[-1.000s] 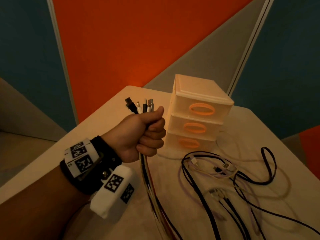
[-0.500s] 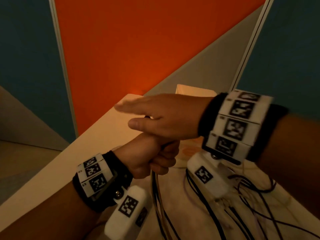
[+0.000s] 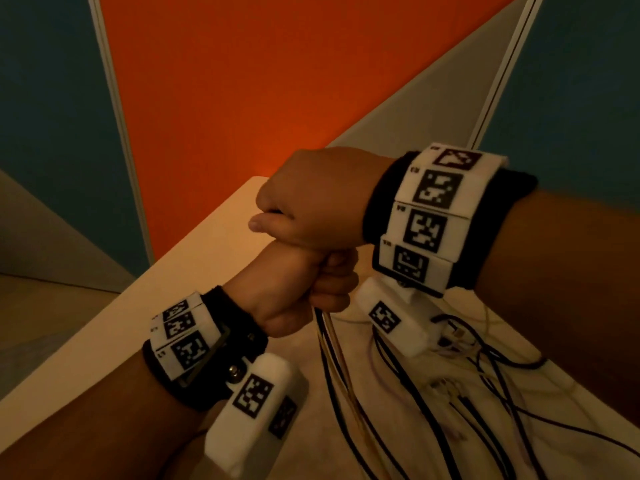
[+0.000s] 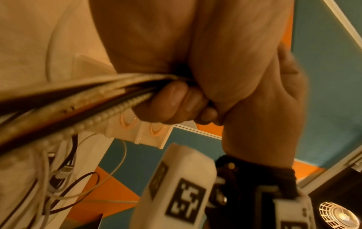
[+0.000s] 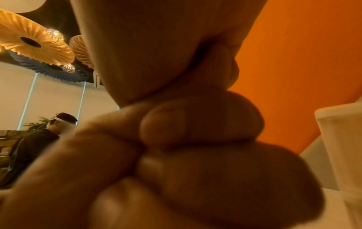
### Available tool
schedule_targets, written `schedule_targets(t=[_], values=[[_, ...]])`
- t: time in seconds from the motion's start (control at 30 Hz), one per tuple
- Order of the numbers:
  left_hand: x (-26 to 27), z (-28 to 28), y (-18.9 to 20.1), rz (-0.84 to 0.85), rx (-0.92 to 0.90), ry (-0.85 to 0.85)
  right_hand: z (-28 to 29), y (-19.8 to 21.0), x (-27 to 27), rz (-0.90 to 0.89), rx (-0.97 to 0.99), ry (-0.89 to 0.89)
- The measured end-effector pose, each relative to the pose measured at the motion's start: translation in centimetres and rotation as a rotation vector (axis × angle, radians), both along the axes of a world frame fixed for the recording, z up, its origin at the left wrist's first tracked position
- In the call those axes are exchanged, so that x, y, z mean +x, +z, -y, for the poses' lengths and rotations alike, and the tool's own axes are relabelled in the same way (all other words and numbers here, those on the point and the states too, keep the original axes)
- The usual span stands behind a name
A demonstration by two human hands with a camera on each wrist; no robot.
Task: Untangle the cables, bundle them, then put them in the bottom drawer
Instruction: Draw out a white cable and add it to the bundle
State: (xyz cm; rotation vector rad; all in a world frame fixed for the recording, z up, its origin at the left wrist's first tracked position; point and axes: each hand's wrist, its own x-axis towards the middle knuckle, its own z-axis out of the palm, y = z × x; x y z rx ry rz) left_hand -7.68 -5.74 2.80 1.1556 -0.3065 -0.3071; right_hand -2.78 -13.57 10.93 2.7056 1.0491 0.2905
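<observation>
While the left hand [image 3: 294, 289] grips the cables [image 3: 332, 358] above the table [image 3: 194, 271], the right hand [image 3: 311, 199] closes in a fist over their top ends, directly above it.

Your right hand [image 3: 311, 202], flat and open over the left fist [image 3: 294, 289] half a second ago, has closed around the cable ends; it now hides the drawers.
</observation>
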Motion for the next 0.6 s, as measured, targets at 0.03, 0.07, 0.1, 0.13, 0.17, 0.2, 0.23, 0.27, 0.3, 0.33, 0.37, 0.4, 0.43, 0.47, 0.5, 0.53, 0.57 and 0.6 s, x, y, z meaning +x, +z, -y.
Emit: schedule_targets(t=[0.03, 0.07, 0.1, 0.13, 0.17, 0.2, 0.23, 0.27, 0.3, 0.33, 0.37, 0.4, 0.43, 0.47, 0.5, 0.53, 0.57, 0.6], values=[[0.0, 0.0, -0.1, 0.005, 0.001, -0.025, 0.0, 0.4, -0.1, -0.008, -0.002, 0.014], [0.1, 0.1, -0.2, 0.005, 0.001, -0.044, -0.1, 0.6, -0.3, -0.033, 0.009, 0.018], [0.2, 0.0, -0.3, 0.000, 0.002, -0.051, -0.2, 0.9, -0.5, -0.040, 0.016, 0.016], [0.4, -0.1, -0.4, -0.007, 0.004, -0.050, -0.2, 1.0, -0.6, -0.034, 0.013, 0.019], [0.5, -0.2, -0.5, -0.010, 0.006, -0.050, -0.3, 1.2, -0.9, -0.046, 0.008, -0.004], [0.7, -0.3, -0.5, -0.008, 0.007, -0.053, -0.4, 1.2, -0.9, -0.049, 0.012, -0.015], [0.8, -0.4, -0.6, 0.000, 0.012, -0.055, -0.5, 1.3, -0.9, -0.047, 0.027, -0.025], [0.8, -0.4, -0.6, 0.010, 0.025, -0.054, -0.6, 1.4, -0.8, -0.041, 0.051, -0.017], [0.8, -0.3, -0.6, 0.018, 0.042, -0.048, -0.6, 1.5, -0.8, -0.029, 0.070, -0.024], [0.8, -0.3, -0.6, 0.018, 0.054, -0.045, -0.6, 1.6, -0.8, -0.022, 0.077, -0.027], [0.7, -0.2, -0.7, 0.006, 0.058, -0.045, -0.6, 1.6, -0.9, -0.019, 0.066, -0.032], [0.7, -0.2, -0.8, -0.020, 0.055, -0.048, -0.8, 1.5, -1.0, -0.014, 0.046, -0.027], [0.7, -0.3, -0.7, -0.056, 0.051, -0.048, -0.9, 1.4, -1.1, -0.004, 0.029, -0.019], [0.7, -0.4, -0.7, -0.094, 0.051, -0.039, -1.1, 1.2, -1.2, 0.009, 0.030, -0.008], [0.7, -0.5, -0.5, -0.121, 0.056, -0.022, -1.2, 1.2, -1.3, 0.008, 0.046, -0.007], [0.7, -0.6, -0.4, -0.137, 0.058, -0.002, -1.0, 1.1, -1.4, -0.005, 0.086, -0.001], [0.7, -0.7, -0.2, -0.144, 0.055, 0.013, -0.7, 1.0, -1.6, -0.027, 0.151, -0.006], [0.8, -0.9, -0.1, -0.151, 0.047, 0.027, -0.3, 0.8, -1.8, -0.046, 0.242, -0.008]])
